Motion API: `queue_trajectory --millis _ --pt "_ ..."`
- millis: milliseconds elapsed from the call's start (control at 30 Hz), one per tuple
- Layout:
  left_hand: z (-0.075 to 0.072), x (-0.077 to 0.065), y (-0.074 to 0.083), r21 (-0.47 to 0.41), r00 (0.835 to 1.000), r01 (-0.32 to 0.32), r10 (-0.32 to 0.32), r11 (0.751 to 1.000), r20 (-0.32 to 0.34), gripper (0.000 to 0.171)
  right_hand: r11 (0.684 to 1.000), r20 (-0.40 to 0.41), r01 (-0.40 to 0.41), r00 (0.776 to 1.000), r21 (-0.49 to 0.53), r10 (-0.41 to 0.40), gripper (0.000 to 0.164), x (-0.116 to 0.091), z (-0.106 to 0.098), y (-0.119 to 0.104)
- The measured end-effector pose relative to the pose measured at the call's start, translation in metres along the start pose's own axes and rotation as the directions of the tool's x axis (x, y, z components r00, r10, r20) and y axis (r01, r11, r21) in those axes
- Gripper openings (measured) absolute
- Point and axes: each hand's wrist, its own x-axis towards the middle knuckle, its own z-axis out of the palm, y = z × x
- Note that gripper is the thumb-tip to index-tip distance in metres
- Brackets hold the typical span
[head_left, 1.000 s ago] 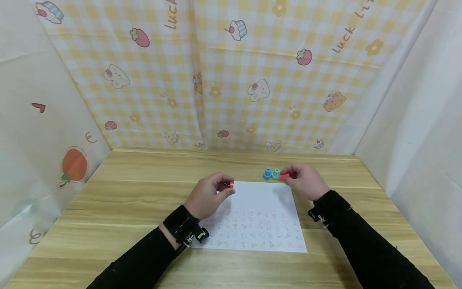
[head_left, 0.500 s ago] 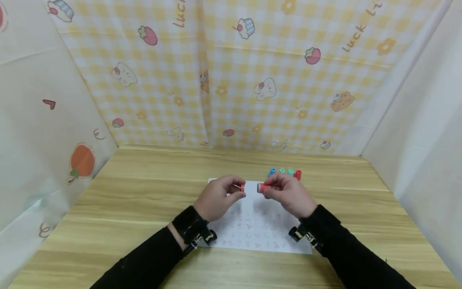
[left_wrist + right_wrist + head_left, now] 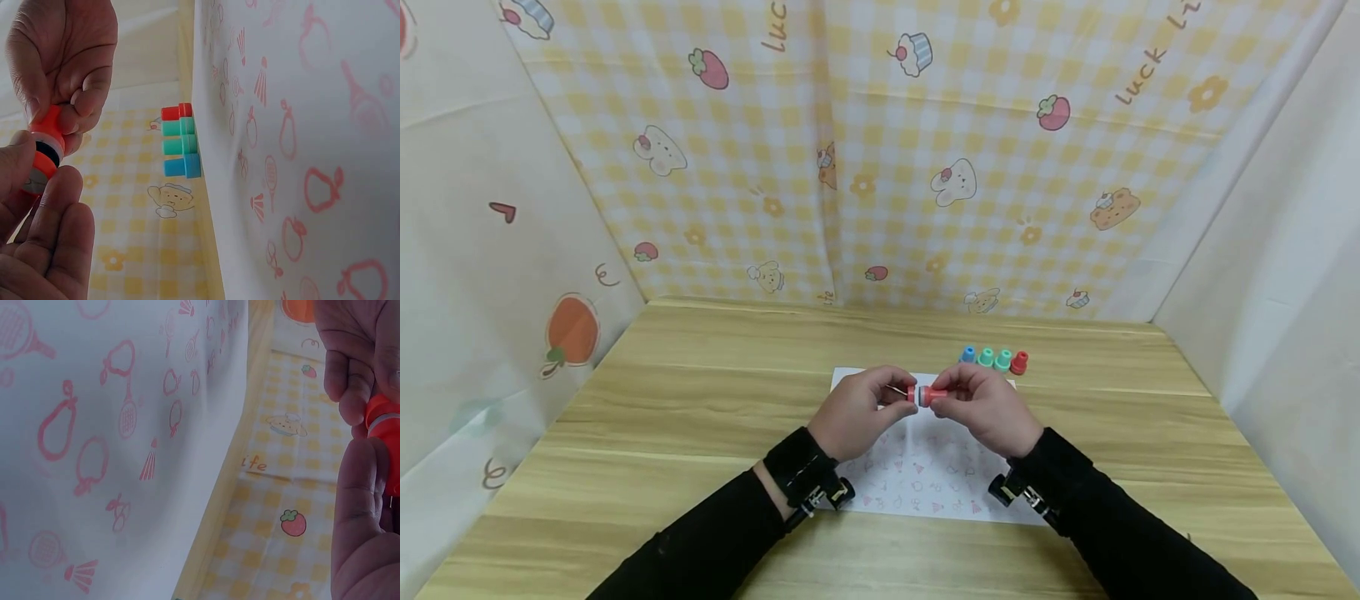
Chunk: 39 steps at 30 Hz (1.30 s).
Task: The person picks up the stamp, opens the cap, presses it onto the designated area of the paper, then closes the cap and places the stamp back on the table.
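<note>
Left hand (image 3: pixel 854 415) pinches red cap (image 3: pixel 912 394), right hand (image 3: pixel 997 415) pinches red stamp (image 3: pixel 936 396): end to end above paper (image 3: pixel 917 467), presumably for alignment.

Under left hand (image 3: pixel 856 417) and right hand (image 3: pixel 996 410): wood-grain tabletop (image 3: pixel 625 433), running well out past both sides. On it, directly below both hands: white paper sheet (image 3: pixel 925 437), from under left hand across to beneath right wrist. Printed in pink-red on the part nearer than the fingers: pears (image 3: pixel 57 431), badminton rackets (image 3: pixel 127 419), shuttlecocks (image 3: pixel 82 575). Just beyond right hand, past the sheet's far edge, upright in a close row, left to right: blue toy stamp (image 3: pixel 968 355), two green toy stamps (image 3: pixel 986 358) (image 3: pixel 1003 361), red toy stamp (image 3: pixel 1019 362). Blue base partly hidden behind right-hand fingers in head view. Contact between neighbours: can't tell.
</note>
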Motion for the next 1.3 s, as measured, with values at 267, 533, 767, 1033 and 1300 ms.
queue_trajectory --millis 267,533,767,1033,1300 --pt "0.0001 0.0000 0.0003 0.010 1.000 0.002 -0.003 1.000 0.011 0.023 1.000 -0.005 -0.003 1.000 -0.018 0.003 0.018 0.0010 0.0041 0.0005" --pt "0.0015 0.0000 0.0006 0.014 1.000 -0.005 0.005 1.000 0.020 0.022 1.000 0.000 -0.017 1.000 -0.001 0.017 0.018 0.0012 0.0054 0.0001" --pt "0.0023 -0.0010 0.0015 0.022 1.000 0.002 -0.002 1.000 0.025 0.022 1.000 0.011 -0.015 1.000 0.020 0.015 0.018 0.0013 0.0063 -0.0008" --pt "0.0029 -0.0021 0.0019 0.024 1.000 -0.002 0.001 1.000 0.026 0.023 1.000 0.020 -0.021 1.000 0.016 0.021 0.018 0.0001 0.0064 -0.0008" --pt "0.0026 -0.0024 0.0025 0.042 1.000 -0.006 0.005 0.999 0.024 0.022 1.000 0.024 -0.011 1.000 0.006 0.011 0.016 0.0007 0.0080 -0.0009"
